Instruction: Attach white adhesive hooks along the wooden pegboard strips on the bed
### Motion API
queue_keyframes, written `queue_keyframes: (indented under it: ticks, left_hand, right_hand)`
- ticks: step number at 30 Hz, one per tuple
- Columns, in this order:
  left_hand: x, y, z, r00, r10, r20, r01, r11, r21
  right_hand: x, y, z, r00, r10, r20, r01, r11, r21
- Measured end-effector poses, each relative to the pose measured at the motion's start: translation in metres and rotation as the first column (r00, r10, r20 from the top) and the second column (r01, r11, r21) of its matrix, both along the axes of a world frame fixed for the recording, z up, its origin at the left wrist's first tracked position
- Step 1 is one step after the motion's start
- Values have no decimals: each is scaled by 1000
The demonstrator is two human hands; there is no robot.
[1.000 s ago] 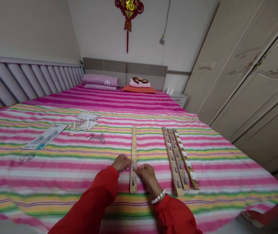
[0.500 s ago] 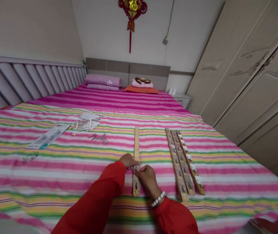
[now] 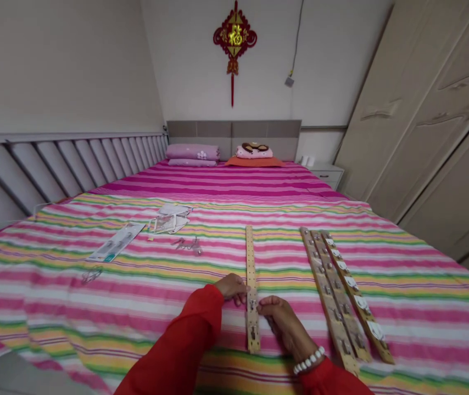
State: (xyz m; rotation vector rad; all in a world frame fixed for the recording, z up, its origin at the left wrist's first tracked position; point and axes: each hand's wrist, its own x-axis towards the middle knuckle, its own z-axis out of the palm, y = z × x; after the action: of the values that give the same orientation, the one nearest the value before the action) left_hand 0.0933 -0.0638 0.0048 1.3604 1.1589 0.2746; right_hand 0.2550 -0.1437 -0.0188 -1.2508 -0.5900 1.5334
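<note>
Adjustment seemingly underway: touching perforated wooden strip point(image 3: 250, 260) with curled left hand point(image 3: 232, 286), poising right hand point(image 3: 283, 318) beside metal fitting point(image 3: 252, 305), pinching unclear in both; next probably needing steady alignment.

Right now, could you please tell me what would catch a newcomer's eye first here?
Probably the red and gold hanging, high on the far wall. Next, perhaps, the striped cloth in the foreground, where the left hand and right hand flank a narrow strip. Three more strips lie to its right.
</note>
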Motion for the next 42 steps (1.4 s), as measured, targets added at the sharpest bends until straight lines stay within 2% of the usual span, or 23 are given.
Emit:
queue_keyframes:
  ticks: [3,5,6,7,8,10,11,12,13,18,22,26,28,31,35,38,42]
  left_hand:
    - [-13,0,0,994,31,101,-33,999,20]
    - [-27,4,0,974,160,160,-179,977,114]
    - [-35,8,1,945,271,182,-305,933,190]
    - [-45,13,1,892,404,200,-447,851,275]
    - [-54,18,2,814,538,217,-579,729,365]
    - [-73,28,3,638,746,194,-713,475,516]
    - [-81,32,4,577,800,166,-719,401,567]
    - [-88,36,4,539,833,129,-710,366,602]
    - [-93,39,5,521,849,89,-694,361,623]
    - [-99,49,6,514,853,-91,-630,448,634]
    - [-97,51,7,498,854,-151,-632,476,611]
    - [-91,42,9,520,853,36,-686,392,613]
    - [-81,33,10,546,820,169,-736,374,564]
    - [-59,13,12,607,728,320,-765,425,484]
    - [-27,-19,16,683,625,378,-726,522,447]
    - [-6,-39,17,724,584,366,-685,546,483]
    - [15,-55,16,798,498,339,-593,552,586]
  right_hand:
    - [5,-4,7,996,91,25,-90,995,-41]
    - [7,-6,11,991,134,29,-133,991,-34]
    - [7,-6,13,990,138,28,-138,990,-21]
    - [7,-7,14,990,136,29,-135,991,-13]
    - [6,-7,14,991,129,36,-129,992,-13]
    - [4,-7,13,993,102,56,-101,995,-17]
    - [3,-7,11,994,85,65,-84,996,-21]
    - [2,-6,9,995,68,73,-67,998,-22]
    - [1,-6,8,996,54,77,-53,998,-18]
    - [0,-5,-1,997,27,69,-26,999,-22]
    - [0,-4,-2,997,6,75,-3,999,-34]
    - [1,-3,-2,998,2,64,0,999,-32]
    - [2,-4,-2,999,10,44,-9,1000,-24]
    - [3,-6,1,1000,7,22,-7,1000,-3]
    - [2,-8,11,999,-37,6,36,998,59]
    - [0,-8,21,997,-66,-40,72,981,180]
    - [-3,-1,32,996,-41,-74,62,951,304]
